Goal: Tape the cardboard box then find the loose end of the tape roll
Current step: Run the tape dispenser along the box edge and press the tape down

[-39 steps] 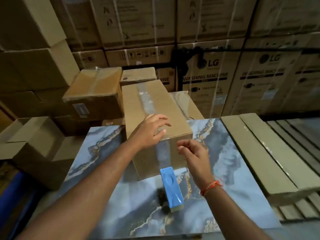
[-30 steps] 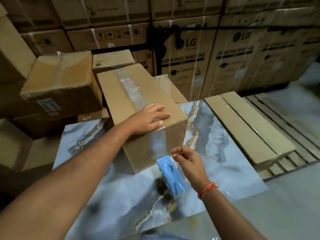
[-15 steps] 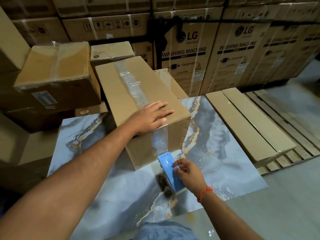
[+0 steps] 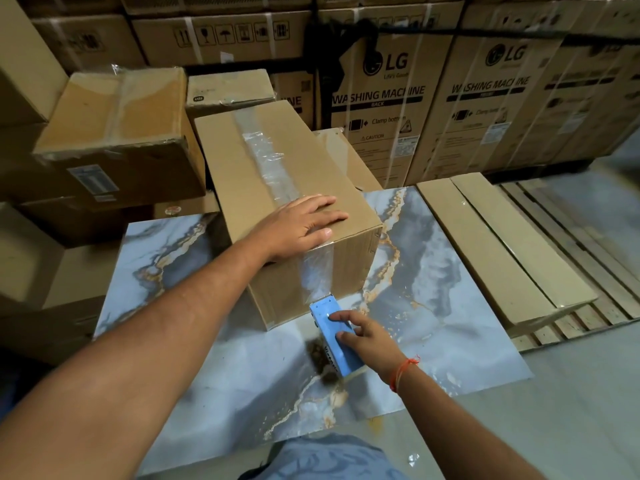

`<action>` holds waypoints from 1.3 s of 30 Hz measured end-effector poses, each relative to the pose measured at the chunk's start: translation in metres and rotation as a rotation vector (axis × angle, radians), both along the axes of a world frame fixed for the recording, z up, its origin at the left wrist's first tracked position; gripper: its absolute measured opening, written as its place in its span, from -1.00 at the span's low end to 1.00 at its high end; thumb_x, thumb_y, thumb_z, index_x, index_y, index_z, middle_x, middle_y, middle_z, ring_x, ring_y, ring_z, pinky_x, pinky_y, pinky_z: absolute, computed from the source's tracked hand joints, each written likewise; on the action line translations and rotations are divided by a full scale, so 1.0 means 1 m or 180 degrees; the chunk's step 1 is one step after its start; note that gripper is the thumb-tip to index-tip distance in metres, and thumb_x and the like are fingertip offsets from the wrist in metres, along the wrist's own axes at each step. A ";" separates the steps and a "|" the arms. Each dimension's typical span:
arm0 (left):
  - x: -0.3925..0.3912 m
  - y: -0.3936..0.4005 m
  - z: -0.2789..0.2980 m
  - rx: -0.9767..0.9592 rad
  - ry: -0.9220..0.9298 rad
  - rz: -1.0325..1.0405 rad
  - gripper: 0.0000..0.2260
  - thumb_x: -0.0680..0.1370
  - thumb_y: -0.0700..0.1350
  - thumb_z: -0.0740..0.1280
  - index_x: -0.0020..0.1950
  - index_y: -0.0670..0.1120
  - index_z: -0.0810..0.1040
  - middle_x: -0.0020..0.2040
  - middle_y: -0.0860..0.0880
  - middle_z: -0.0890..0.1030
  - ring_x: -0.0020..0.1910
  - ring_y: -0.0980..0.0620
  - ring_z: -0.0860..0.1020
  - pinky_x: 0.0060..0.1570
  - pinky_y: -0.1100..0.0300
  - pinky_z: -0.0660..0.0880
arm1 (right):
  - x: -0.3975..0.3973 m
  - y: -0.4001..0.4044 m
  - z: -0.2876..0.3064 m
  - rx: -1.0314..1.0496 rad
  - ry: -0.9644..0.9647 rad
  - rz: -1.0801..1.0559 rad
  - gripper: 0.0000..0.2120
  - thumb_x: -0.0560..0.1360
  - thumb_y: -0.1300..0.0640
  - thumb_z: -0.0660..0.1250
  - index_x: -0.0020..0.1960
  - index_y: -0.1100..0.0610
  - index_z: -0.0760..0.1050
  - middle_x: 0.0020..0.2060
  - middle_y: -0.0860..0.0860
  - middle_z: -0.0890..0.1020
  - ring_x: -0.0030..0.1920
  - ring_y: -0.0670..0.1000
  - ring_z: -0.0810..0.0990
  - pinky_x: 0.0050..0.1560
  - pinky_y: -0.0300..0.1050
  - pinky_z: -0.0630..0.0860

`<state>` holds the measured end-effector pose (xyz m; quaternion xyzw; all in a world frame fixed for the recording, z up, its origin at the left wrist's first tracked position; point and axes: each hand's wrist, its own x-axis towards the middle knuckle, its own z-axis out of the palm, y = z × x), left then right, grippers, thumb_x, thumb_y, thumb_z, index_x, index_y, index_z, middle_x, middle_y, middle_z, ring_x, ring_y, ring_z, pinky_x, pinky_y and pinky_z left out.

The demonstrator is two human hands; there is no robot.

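On the marbled blue-grey bench (image 4: 433,306) stands the cardboard box (image 4: 242,161), long side running from near to far, its far end reaching past the bench's far edge. Clear tape (image 4: 270,161) runs along the middle of its top and folds over the near edge down the near face. The left hand (image 4: 301,225) lies palm down on the near end of the box top, fingers (image 4: 325,216) spread flat and pointing right, the thumb along the top's near edge where the tape bends over; it presses rather than grips, with nothing enclosed. Its forearm stretches from the near-left corner of the view diagonally up to the box.

Just in front of the box's near face, the blue tape dispenser (image 4: 334,336) sits on the bench, its far end touching or nearly touching the bottom of the taped strip. The right hand (image 4: 369,337) rests on it from the right, wrist low and angled in from the near right, fingers curled loosely over its top with two fingertips on the blue surface; a firm clasp cannot be confirmed. An orange thread band (image 4: 401,370) circles that wrist.

Stacked cartons (image 4: 114,133) stand left of the box, printed washing-machine cartons (image 4: 377,98) line the far wall, and flat packs (image 4: 502,247) lie on a wooden pallet (image 4: 568,317) to the right.
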<state>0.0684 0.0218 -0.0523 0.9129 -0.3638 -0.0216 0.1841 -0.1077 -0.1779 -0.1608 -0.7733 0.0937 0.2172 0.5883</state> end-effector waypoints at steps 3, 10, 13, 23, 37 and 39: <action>-0.001 0.000 0.001 -0.0019 0.0001 0.0018 -0.54 0.61 0.23 0.08 0.53 0.31 0.32 0.61 0.09 0.27 0.59 0.02 0.21 0.52 -0.12 0.25 | 0.001 0.003 -0.003 0.0138 -0.0111 -0.0057 -0.78 0.56 0.13 0.37 0.19 -0.07 0.59 0.07 0.14 0.64 -0.16 0.01 0.58 -0.21 -0.31 0.53; -0.002 -0.001 0.001 -0.0021 -0.0028 0.0020 -0.55 0.64 0.17 0.12 0.54 0.27 0.35 0.61 0.08 0.28 0.59 0.03 0.21 0.53 0.00 0.21 | -0.007 0.009 -0.012 0.0178 -0.0308 -0.0179 -0.81 0.55 0.07 0.37 0.11 -0.18 0.55 0.11 0.07 0.62 -0.13 0.06 0.60 -0.11 -0.08 0.58; -0.002 -0.001 0.002 -0.0003 -0.0043 0.0037 -0.56 0.64 0.16 0.12 0.54 0.28 0.34 0.61 0.09 0.27 0.60 0.05 0.19 0.50 0.05 0.19 | -0.009 0.009 -0.012 0.0204 -0.0266 -0.0267 -0.82 0.55 0.07 0.36 0.11 -0.16 0.57 0.13 0.03 0.60 -0.12 0.03 0.60 -0.09 -0.09 0.59; -0.003 -0.001 0.003 0.0030 -0.0002 0.0070 -0.54 0.62 0.21 0.08 0.55 0.31 0.31 0.63 0.10 0.24 0.60 0.05 0.18 0.54 -0.04 0.22 | 0.004 0.012 -0.006 0.0389 0.0051 -0.0835 -0.83 0.52 0.16 0.38 0.04 -0.04 0.69 0.04 0.04 0.68 -0.12 0.06 0.65 -0.04 0.03 0.64; -0.002 -0.001 0.001 0.0036 0.0041 0.0093 -0.53 0.61 0.25 0.07 0.54 0.33 0.31 0.63 0.10 0.24 0.61 0.04 0.18 0.53 -0.14 0.24 | 0.039 0.028 0.006 0.0355 0.0352 -0.1052 -0.79 0.47 0.31 0.38 -0.21 0.05 0.67 0.02 0.29 0.70 -0.05 0.25 0.67 0.09 0.30 0.63; -0.002 -0.001 0.001 0.0008 0.0036 0.0096 -0.55 0.62 0.22 0.09 0.54 0.32 0.32 0.63 0.10 0.25 0.60 0.04 0.19 0.52 -0.14 0.24 | 0.045 0.028 0.007 0.0382 0.0452 -0.1084 -0.80 0.47 0.31 0.39 -0.24 0.07 0.67 0.00 0.32 0.70 0.02 0.31 0.69 0.10 0.33 0.61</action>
